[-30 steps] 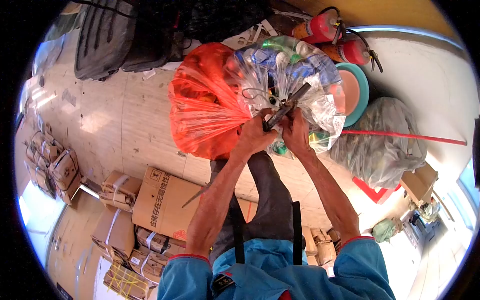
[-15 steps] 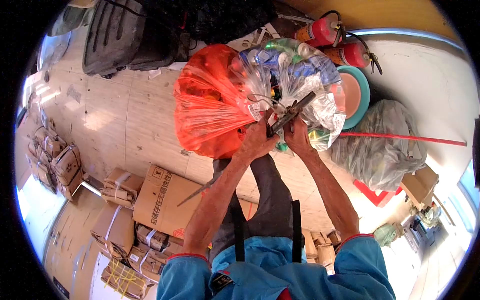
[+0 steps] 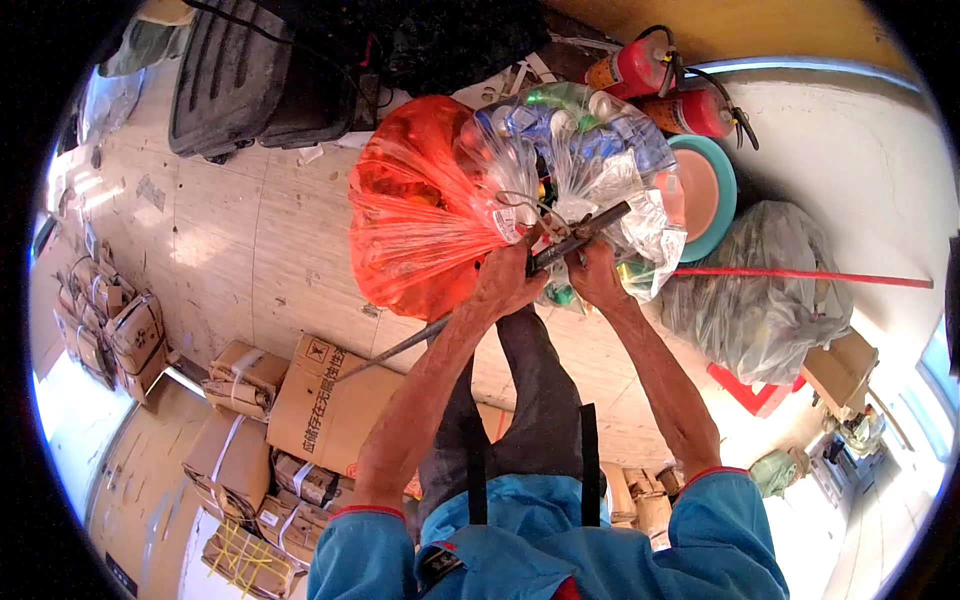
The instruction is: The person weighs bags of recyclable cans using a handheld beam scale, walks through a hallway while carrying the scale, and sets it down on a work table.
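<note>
My left hand (image 3: 510, 280) is closed around a dark, tapering steelyard beam (image 3: 590, 228). Its thick end points up and right, and its thin end passes behind my left forearm toward the lower left. My right hand (image 3: 598, 275) pinches at the beam near the thick end; its fingertips are partly hidden. A bent metal hook (image 3: 520, 198) sits by the beam, over the gathered necks of two bags. On the left is a red plastic bag (image 3: 410, 225), its contents blurred by the film. On the right, a clear plastic bag (image 3: 610, 130) holds several bottles.
Two fire extinguishers (image 3: 690, 110) and a teal-rimmed basin (image 3: 725, 190) stand beyond the bags. A red pole (image 3: 800, 272) crosses a grey plastic bag (image 3: 760, 300) at right. Flattened cardboard (image 3: 325, 400) and tied bundles lie lower left. A black bin (image 3: 260, 90) is upper left.
The beam has tilted flatter, its thin end swinging up and slightly left. My left hand has shifted slightly left and down; my right hand has barely moved. The bags stay in nearly the same place.
</note>
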Demonstrator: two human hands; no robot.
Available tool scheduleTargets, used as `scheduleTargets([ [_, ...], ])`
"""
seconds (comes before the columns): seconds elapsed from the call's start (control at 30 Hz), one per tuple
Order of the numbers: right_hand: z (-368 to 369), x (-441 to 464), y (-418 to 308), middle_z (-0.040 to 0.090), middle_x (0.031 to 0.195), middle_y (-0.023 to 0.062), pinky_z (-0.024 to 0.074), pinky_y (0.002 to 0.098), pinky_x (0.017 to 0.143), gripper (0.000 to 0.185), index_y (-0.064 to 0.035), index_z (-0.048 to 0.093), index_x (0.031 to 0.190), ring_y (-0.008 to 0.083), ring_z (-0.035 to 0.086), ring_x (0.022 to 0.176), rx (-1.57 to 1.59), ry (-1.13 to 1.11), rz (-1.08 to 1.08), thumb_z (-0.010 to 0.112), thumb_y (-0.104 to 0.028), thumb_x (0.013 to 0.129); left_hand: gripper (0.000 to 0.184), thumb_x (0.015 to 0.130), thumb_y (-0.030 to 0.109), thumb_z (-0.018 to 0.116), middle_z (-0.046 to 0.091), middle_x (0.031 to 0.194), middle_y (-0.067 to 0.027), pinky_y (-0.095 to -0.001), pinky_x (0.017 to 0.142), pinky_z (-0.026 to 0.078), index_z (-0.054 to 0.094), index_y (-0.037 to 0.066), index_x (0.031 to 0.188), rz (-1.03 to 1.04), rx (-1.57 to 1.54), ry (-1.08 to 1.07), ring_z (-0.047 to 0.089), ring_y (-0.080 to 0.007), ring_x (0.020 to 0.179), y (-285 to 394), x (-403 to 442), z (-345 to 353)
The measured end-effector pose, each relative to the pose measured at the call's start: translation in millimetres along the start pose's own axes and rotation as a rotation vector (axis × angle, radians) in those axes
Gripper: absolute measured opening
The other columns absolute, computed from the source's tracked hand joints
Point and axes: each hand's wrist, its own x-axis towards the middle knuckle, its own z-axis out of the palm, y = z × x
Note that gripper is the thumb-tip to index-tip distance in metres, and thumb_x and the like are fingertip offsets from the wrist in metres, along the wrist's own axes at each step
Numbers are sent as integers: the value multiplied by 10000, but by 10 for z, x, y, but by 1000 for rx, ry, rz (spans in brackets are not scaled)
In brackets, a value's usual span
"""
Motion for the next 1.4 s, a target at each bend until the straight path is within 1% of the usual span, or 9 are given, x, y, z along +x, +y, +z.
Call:
scheduleTargets([
  [0.07,75,-20,88,613,883,241,486,412,688,243,17,586,992,425,606,840,85,37,38,533,107,772,782,686,124,644,620,784,-246,-494,708,503,372,37,1413,-90,8,-85,631,-427,786,69,7,-54],
  [0.17,6,16,-75,645,879,89,487,313,686,242,5,604,988,180,623,792,101,60,23,561,99,769,760,690,117,652,617,776,-260,-498,707,505,379,1,1390,22,28,42,631,-433,791,21,-30,21],
  [0.27,97,-13,107,641,897,71,487,288,742,306,5,589,1033,158,625,848,286,83,68,569,120,750,723,685,102,662,618,799,-280,-503,720,507,402,-30,1347,34,35,69,629,-442,813,29,-62,67],
  [0.67,66,63,2,654,925,60,482,256,705,260,2,602,1007,111,605,847,246,0,154,567,125,781,726,692,110,660,616,823,-283,-502,698,509,397,6,1360,-156,-11,-106,622,-463,793,199,27,-91],
  [0.87,7,83,-129,626,857,25,464,245,670,135,15,586,960,77,551,791,342,21,124,587,65,834,498,775,172,684,608,730,-212,-478,596,474,514,-20,1202,19,-104,120,627,-413,726,267,-383,-195],
  [1.0,21,51,-123,596,802,30,430,252,654,144,16,575,988,91,520,762,338,23,151,552,40,848,286,802,171,690,605,754,-227,-461,596,479,556,-22,966,-194,-45,90,631,-408,714,633,-679,-395],
  [1.1,24,51,-153,585,826,32,454,259,693,168,6,563,1000,99,551,792,490,25,124,568,58,841,289,801,154,688,601,727,-217,-455,593,480,562,-22,992,15,24,221,632,-404,700,727,-884,-352],
  [1.23,35,27,-206,591,876,46,494,296,742,197,-9,560,983,126,593,828,591,-15,172,574,96,817,345,736,101,669,589,764,-231,-496,603,481,539,4,1041,-186,46,125,602,-452,727,764,-1030,-438],
  [1.4,-76,51,-431,614,896,70,514,311,730,228,-4,561,1010,156,624,803,473,-17,164,598,80,802,346,716,103,675,603,770,-227,-493,605,483,556,-5,1023,-74,77,243,615,-431,722,826,-1048,-449],
])
